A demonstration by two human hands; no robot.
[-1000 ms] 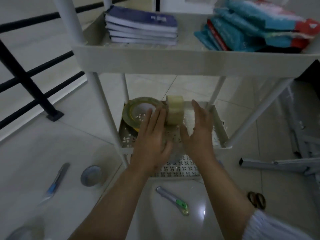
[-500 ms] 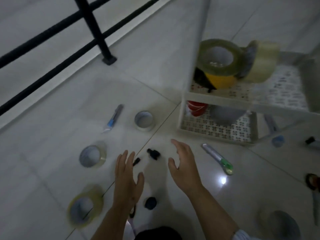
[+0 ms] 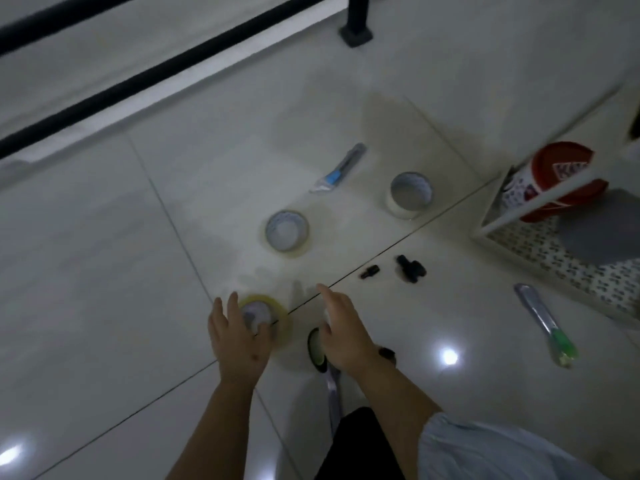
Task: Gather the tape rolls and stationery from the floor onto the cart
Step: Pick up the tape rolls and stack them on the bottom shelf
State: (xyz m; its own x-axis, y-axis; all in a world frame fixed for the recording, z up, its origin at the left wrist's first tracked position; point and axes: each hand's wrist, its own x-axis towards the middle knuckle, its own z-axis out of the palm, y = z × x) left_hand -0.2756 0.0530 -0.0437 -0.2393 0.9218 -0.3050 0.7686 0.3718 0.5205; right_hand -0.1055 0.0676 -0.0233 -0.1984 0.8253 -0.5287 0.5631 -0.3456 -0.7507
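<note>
A yellowish tape roll (image 3: 273,311) lies flat on the floor tiles, and my left hand (image 3: 235,337) reaches over its near left side with fingers spread and nothing gripped. My right hand (image 3: 341,332) hovers open just right of that roll, above a pair of scissors (image 3: 318,351) whose handle shows beneath it. Two pale tape rolls (image 3: 286,232) (image 3: 410,195) lie farther out. A blue utility knife (image 3: 341,168) is beyond them. A green-tipped knife (image 3: 545,323) lies at the right. The cart's bottom shelf (image 3: 554,258) is at the right edge.
Two small black parts (image 3: 410,268) (image 3: 369,271) lie on the floor near the cart. A red-and-white container (image 3: 550,181) stands on the cart's bottom shelf. A black railing (image 3: 166,67) with a foot (image 3: 356,32) runs across the back. My dark knee (image 3: 360,441) is at the bottom.
My view swung left and down from the cart to the floor. Both hands left the cart's shelf and moved down over the yellowish tape roll and the scissors.
</note>
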